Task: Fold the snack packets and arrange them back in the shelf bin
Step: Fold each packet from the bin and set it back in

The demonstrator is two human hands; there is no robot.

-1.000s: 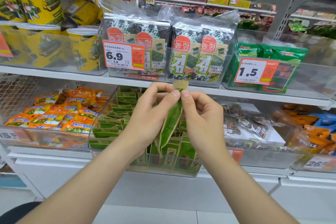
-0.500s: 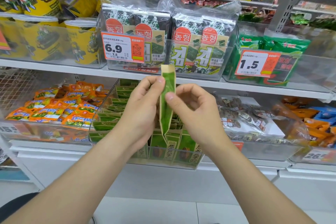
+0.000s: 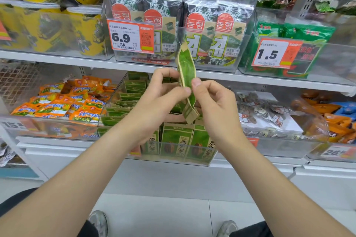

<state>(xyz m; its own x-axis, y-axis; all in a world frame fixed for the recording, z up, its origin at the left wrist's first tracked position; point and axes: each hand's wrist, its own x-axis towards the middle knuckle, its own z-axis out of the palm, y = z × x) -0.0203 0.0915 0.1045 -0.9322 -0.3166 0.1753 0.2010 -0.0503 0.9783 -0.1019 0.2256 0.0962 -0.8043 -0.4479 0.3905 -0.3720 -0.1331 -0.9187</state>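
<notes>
Upright, the narrow green-and-tan snack packet [image 3: 186, 71] is pinched by left hand [image 3: 161, 96] and right hand [image 3: 213, 106].

The 2 hands, left hand [image 3: 158, 100] and right hand [image 3: 213, 104], are filling the open air in front of the shelf bin [image 3: 114, 102]. The held packet [image 3: 185, 69] is standing between them and crossing the upper shelf edge [image 3: 269, 81], which is capping the way in from above. Green packets [image 3: 176, 140] are crowding the bin's front row and left side, showing no gap there. The middle is hiding behind the hands. Bins of orange packets [image 3: 57, 102] and clear bags [image 3: 269, 115] are flanking it closely.
</notes>
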